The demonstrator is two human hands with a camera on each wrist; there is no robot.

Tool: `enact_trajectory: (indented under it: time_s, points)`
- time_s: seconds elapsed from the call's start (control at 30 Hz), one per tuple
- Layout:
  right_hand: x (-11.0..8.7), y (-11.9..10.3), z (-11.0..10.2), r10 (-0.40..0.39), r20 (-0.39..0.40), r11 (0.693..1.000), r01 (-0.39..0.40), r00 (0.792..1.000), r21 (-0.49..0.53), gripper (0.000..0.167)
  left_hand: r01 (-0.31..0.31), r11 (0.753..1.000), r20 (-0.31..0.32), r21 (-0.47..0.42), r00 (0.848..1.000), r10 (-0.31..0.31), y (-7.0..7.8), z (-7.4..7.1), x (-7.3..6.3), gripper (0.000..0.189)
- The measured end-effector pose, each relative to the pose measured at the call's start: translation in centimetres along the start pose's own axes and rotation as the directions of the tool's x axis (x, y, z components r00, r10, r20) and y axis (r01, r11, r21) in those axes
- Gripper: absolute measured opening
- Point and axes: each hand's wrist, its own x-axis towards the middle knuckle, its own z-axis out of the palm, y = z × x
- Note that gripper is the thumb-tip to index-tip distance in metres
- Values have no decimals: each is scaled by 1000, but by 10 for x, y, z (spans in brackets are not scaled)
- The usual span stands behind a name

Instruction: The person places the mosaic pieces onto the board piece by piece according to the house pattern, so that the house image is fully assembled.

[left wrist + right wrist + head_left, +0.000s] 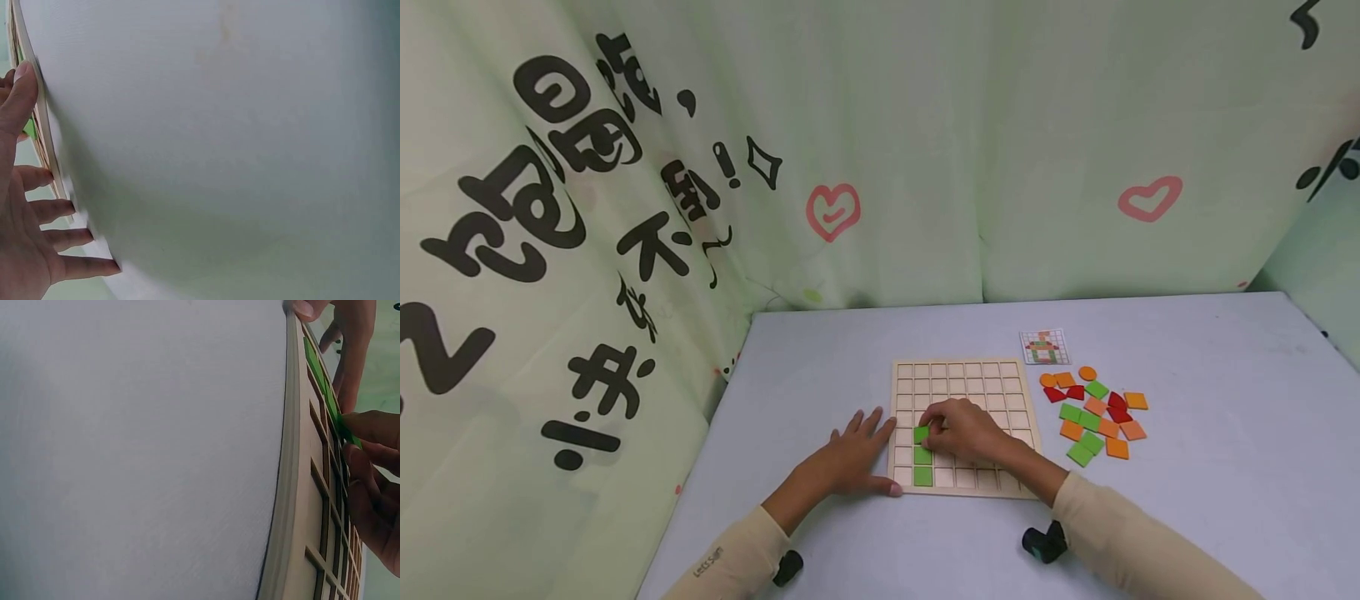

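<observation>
A wooden grid board with square cells lies on the table. Two green square tiles, the lower one near the front edge, sit in cells of its second column from the left. Just above them my right hand pinches another green tile between thumb and fingers; in the right wrist view that tile is at the board's surface, tilted. My left hand lies spread at the board's left edge, its thumb at the front left corner and fingertips along the side, also seen in the left wrist view.
Right of the board lie loose tiles: green squares, orange squares, orange circles and red pieces. A small pattern card with a coloured grid picture lies behind them. A printed curtain hangs behind the white-covered table.
</observation>
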Motion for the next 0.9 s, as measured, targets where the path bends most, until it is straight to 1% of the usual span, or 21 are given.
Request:
enact_trajectory:
  time_s: [0.3, 0.57, 0.9]
  points:
    - [0, -7, 0, 33, 5, 998, -33, 999, -55, 16, 6, 1000, 0, -5, 1000, -6, 1, -1, -1, 106]
    - [0, -8, -1, 70, 17, 993, -68, 997, -93, 18, -6, 1000, -4, -11, 1000, 6, 0, -1, -1, 105]
    - [2, -7, -2, 45, 10, 994, -43, 999, -100, 16, -10, 1000, -4, -12, 1000, 10, 1, -3, -3, 104]
